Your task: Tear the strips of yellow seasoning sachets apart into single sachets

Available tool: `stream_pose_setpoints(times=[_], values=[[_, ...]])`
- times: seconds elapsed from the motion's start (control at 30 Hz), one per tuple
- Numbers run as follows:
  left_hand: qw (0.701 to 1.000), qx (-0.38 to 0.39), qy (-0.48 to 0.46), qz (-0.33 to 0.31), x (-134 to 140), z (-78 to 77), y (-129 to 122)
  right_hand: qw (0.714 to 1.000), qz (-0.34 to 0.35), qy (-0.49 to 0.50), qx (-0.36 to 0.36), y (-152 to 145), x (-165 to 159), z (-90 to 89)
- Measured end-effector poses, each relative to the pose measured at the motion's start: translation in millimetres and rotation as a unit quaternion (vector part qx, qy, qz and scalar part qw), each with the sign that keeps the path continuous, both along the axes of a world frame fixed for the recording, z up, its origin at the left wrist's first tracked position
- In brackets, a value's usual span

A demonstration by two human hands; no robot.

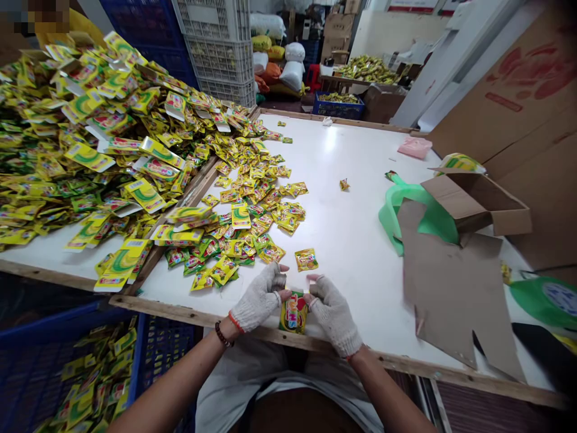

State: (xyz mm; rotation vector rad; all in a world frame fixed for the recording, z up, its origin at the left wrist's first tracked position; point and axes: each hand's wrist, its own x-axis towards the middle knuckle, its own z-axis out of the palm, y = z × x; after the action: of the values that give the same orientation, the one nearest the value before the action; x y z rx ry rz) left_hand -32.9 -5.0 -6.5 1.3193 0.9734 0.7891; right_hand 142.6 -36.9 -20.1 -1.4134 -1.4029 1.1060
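At the table's front edge, my left hand (261, 296) and my right hand (334, 310), both in white fingerless gloves, hold a small printed box (294, 313) from either side. Colourful lettering and a red shape cover its green and yellow front. Thumbs and fingertips close on its upper sides. Just beyond the hands lies a single yellow sachet (306, 260). Left of it spread many loose sachets (264, 193), yellow and green. A few flat yellow boxes (180, 234) rest by the wooden divider, near my left hand.
A tall heap of boxes (112, 132) covers the left table. Below it stands a blue crate (139, 361) with more boxes. On the right are a green dustpan (392, 210), a torn cardboard sheet (455, 288) and an open carton (509, 213). Someone in yellow (83, 27) is at upper left.
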Motion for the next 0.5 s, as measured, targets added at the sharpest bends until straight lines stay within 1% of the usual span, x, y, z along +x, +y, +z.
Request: stream_pose_setpoints(times=[0.03,0.1,0.13,0.2,0.27,0.33,0.43,0.5], values=[[1.000,0.009,0.013,0.000,-0.1,-0.8,0.1,1.000,0.001,0.004,-0.006,0.2,-0.6,0.4],[0.996,0.054,0.076,0.001,-0.6,0.9,-0.2,1.000,0.003,-0.026,0.000,-1.3,-1.8,2.4],[0.992,0.077,0.105,0.002,-0.9,3.6,-0.2,0.999,0.000,-0.051,0.009,-2.7,-2.5,4.1],[0.987,0.100,0.126,-0.012,-1.6,11.9,1.3,0.996,-0.004,-0.083,0.025,-5.3,-4.0,9.0],[0.988,0.091,0.120,-0.044,-2.3,21.4,5.8,0.996,0.002,-0.086,0.025,-5.6,-4.8,15.2],[0.988,0.062,0.117,-0.080,-2.8,28.5,12.8,0.996,0.011,-0.082,0.013,-2.8,-4.6,21.3],[0.986,0.013,0.126,-0.106,-3.2,32.0,22.4,0.997,0.015,-0.080,-0.016,3.1,-2.2,28.4],[0.985,0.002,0.134,-0.108,-3.7,31.5,23.8,0.996,0.017,-0.081,-0.033,4.2,0.4,30.7]])
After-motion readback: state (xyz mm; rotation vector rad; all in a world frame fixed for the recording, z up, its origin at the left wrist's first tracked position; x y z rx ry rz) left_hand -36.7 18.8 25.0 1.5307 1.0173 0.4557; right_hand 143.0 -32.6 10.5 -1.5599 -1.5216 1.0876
